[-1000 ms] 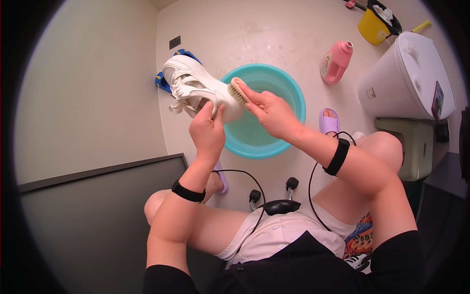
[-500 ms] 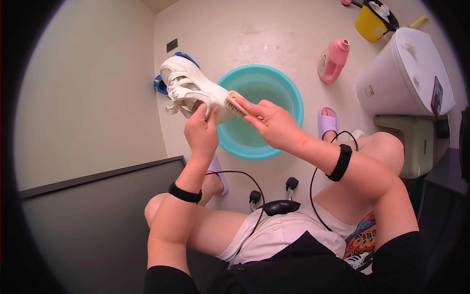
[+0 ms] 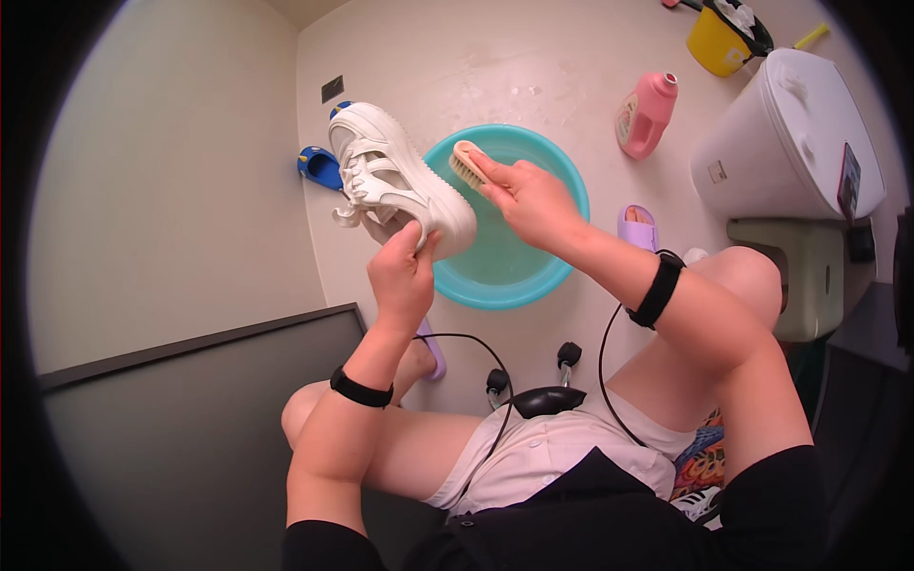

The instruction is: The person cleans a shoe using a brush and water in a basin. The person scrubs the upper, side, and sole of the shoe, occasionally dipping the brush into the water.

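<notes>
Shoe (image 3: 407, 179) is in left hand (image 3: 402, 273), apart from brush (image 3: 466, 166) in right hand (image 3: 534, 204).

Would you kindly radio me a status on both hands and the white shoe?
Left hand gripping white shoe by its opening, partly over teal basin. Right hand holding brush, apart from shoe. No obstruction visible between them.

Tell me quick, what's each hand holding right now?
Left hand: closed, gripping the white shoe by its rim.
Right hand: closed, holding the brush.
</notes>
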Demonstrator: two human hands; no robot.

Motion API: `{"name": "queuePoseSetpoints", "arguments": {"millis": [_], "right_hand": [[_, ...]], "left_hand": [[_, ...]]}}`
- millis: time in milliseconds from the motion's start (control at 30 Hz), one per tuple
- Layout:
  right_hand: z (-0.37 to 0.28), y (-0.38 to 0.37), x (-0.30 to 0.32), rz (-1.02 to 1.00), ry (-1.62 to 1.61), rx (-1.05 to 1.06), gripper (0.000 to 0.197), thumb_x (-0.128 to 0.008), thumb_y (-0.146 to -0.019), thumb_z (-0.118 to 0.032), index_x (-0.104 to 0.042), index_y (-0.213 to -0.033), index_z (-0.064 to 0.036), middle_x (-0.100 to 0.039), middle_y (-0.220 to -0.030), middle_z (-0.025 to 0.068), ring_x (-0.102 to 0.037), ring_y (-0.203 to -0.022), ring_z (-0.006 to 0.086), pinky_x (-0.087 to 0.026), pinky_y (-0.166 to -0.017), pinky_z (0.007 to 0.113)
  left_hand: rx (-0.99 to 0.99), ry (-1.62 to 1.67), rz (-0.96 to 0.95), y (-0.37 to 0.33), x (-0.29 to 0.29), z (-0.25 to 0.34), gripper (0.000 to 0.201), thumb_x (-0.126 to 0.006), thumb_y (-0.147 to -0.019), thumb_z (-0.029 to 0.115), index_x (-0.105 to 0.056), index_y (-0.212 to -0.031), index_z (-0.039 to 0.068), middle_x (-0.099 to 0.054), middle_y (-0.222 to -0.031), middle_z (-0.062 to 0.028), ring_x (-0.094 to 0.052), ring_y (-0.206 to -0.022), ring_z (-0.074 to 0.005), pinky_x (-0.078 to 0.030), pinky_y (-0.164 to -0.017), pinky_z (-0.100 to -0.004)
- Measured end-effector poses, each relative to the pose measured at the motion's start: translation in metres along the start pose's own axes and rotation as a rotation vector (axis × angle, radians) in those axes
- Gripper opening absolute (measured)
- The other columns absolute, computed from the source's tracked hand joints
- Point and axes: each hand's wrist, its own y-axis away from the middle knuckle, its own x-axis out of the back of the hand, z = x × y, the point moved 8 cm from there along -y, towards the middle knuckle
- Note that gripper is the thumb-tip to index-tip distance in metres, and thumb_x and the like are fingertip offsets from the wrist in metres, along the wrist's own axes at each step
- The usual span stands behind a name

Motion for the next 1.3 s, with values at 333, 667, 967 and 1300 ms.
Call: {"name": "queuePoseSetpoints", "arguments": {"millis": [333, 667, 967, 1300], "right_hand": [[0.025, -0.010, -0.024, -0.154, 0.065, -0.067, 0.048, -0.052, -0.098, -0.026, -0.045, -0.145, -0.0369, -0.066, -0.095, 0.0128, -0.065, -0.085, 0.0299, -0.052, -0.075, 0.042], [0.232, -0.024, -0.145, -0.520, 0.453, -0.447, 0.048, -0.056, -0.086, -0.011, -0.057, -0.133, -0.0182, -0.068, -0.115, 0.0129, -0.066, -0.104, 0.0324, -0.052, -0.087, 0.041], [0.208, 0.013, -0.185, -0.301, -0.496, -0.726, 0.062, -0.057, -0.088, -0.009, -0.048, -0.147, -0.0251, -0.065, -0.100, 0.0017, -0.054, -0.077, 0.0103, -0.046, -0.069, 0.028], [0.038, 0.021, -0.044, 0.068, -0.760, -0.083, 0.044, -0.058, -0.097, -0.019, -0.056, -0.140, -0.0217, -0.066, -0.118, 0.0029, -0.061, -0.098, 0.0109, -0.048, -0.089, 0.028]], "left_hand": [[0.024, 0.000, -0.042, 0.001, 0.001, 0.003, 0.022, -0.067, -0.090, 0.014, -0.052, -0.080, 0.002, -0.051, -0.068, -0.0172, -0.046, -0.059, -0.0355, -0.042, -0.055, -0.0374], [0.181, 0.057, 0.005, -0.013, 0.016, -0.004, 0.020, -0.067, -0.090, 0.015, -0.055, -0.084, 0.001, -0.055, -0.071, -0.0185, -0.048, -0.061, -0.0363, -0.044, -0.057, -0.0372], [0.132, -0.021, -0.010, -0.018, 0.026, -0.014, 0.020, -0.067, -0.090, 0.015, -0.055, -0.084, 0.000, -0.054, -0.071, -0.0188, -0.048, -0.061, -0.0355, -0.044, -0.058, -0.0366], [0.097, -0.093, -0.148, -0.008, 0.010, -0.010, 0.018, -0.067, -0.089, 0.015, -0.055, -0.082, 0.003, -0.055, -0.071, -0.0177, -0.052, -0.063, -0.0367, -0.043, -0.057, -0.0396]]}}
